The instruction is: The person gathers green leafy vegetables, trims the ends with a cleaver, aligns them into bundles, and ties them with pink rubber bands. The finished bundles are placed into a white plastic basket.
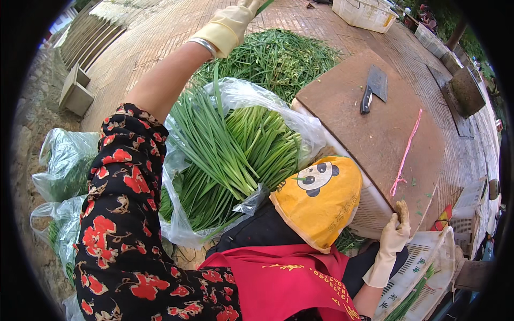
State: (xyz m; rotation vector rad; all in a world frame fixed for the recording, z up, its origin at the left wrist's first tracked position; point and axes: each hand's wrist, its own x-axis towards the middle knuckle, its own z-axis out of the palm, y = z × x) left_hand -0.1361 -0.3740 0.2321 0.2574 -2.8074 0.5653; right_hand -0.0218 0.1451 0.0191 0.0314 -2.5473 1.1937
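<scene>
My left hand (233, 24), in a cream rubber glove, reaches out to the top edge of the view, where its fingertips are cut off. A green leaf blade (264, 6) shows against its fingers; the grip itself is hidden. My right hand (395, 232), gloved too, is at the near edge of a brown board (385, 132), fingers apart and nothing in them. On the board lie a cleaver (375, 88) with a black handle and a pink plastic tie (407, 154). Before me, a clear plastic bag (311, 128) holds piled garlic chives (225, 148).
Beyond the bag is a heap of loose green trimmings (281, 60). Filled plastic bags (70, 164) stand at left. A yellow panda-print cloth (321, 200) covers my knee. White crates (363, 16) stand far off; another crate (437, 257) at lower right holds a chive bundle (413, 293).
</scene>
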